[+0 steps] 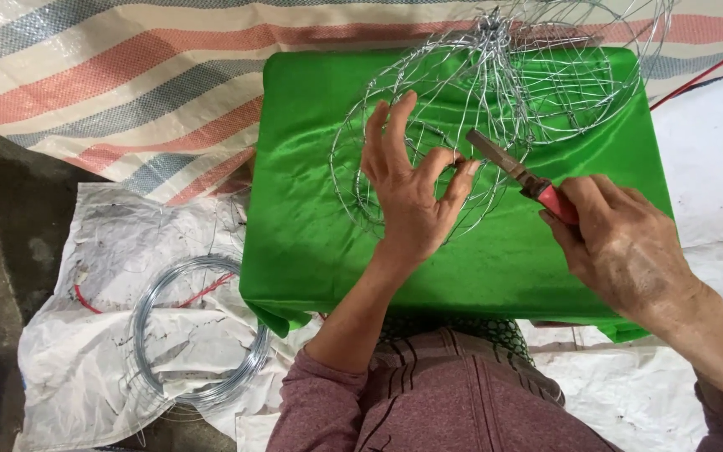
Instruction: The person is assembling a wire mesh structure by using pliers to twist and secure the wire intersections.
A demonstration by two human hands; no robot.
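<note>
The wire frame [462, 125] lies on the green-covered desk [311, 251], toward its far edge. The left hand [412, 188] pinches a strand between thumb and forefinger, other fingers spread. The right hand [621, 243] is closed round the red-handled pliers [516, 172], whose tip meets that strand; holding the wire taut there would help. A wire coil [198, 335] lies on the floor, left.

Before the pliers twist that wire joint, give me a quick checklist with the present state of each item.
1. Left hand pinching the wire frame at the joint: ok.
2. Pliers tip at the pinched spot: ok.
3. Right hand gripping the red handles: ok.
4. Pliers closed on wire: cannot tell.
5. Frame resting on green cloth: ok.
6. Spare wire coil within reach, on the white sheet: ok.
</note>
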